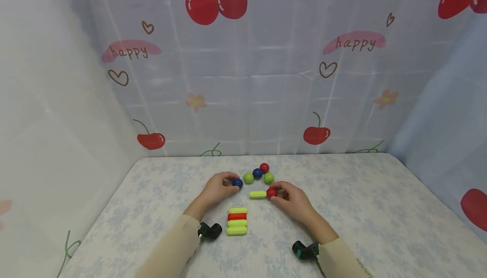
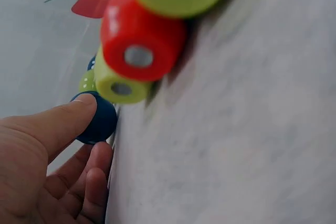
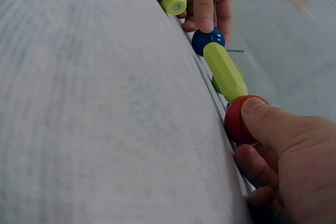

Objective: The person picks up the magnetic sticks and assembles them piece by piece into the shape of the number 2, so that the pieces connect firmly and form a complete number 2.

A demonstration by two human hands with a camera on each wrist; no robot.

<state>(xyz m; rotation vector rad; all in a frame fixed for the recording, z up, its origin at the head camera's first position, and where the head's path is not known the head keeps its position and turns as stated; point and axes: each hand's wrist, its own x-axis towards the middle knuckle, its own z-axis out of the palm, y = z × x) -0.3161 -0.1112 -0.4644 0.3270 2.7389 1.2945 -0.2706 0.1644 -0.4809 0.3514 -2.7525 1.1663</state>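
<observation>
My left hand (image 1: pixel 219 188) pinches a blue ball (image 1: pixel 237 183) between thumb and fingers, low at the tabletop; the left wrist view shows the thumb on this ball (image 2: pixel 100 121). My right hand (image 1: pixel 294 202) pinches a red ball (image 1: pixel 272 193), and a yellow-green rod (image 1: pixel 258 194) extends from that ball toward the left. In the head view a gap separates the rod's left end from the blue ball. The right wrist view shows the rod (image 3: pixel 224 72) meeting the red ball (image 3: pixel 242 121), with the thumb on the ball.
Behind the hands lie two green balls (image 1: pixel 248 178), another blue ball (image 1: pixel 257 173) and another red ball (image 1: pixel 264 168), close together. Nearer, between the forearms, several yellow-green rods (image 1: pixel 237 230) and one red rod (image 1: pixel 237 216) lie in a stack-like row. A printed curtain stands behind the table.
</observation>
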